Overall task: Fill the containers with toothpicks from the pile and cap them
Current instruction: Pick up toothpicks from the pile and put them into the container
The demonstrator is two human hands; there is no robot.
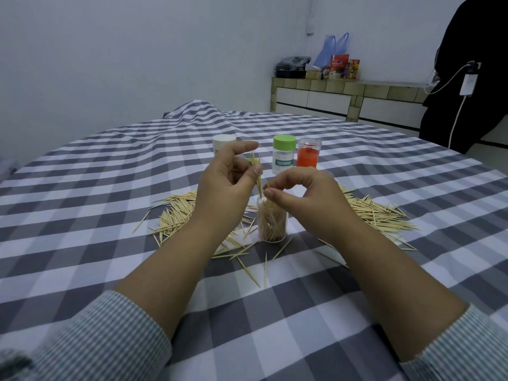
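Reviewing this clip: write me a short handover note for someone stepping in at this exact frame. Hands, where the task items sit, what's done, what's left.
Left hand: pinching a small bunch of toothpicks above the open clear container.
Right hand: pinching a single toothpick over the same container.
Open clear container: upright on the checked cloth, already well filled, no cap on.
Toothpick pile: scattered on both sides of the container and in front of it.
Behind: green-capped container, capped; red container and white container, contents unclear.
Left: drop in held picks, cap this container, clear the remaining pile.
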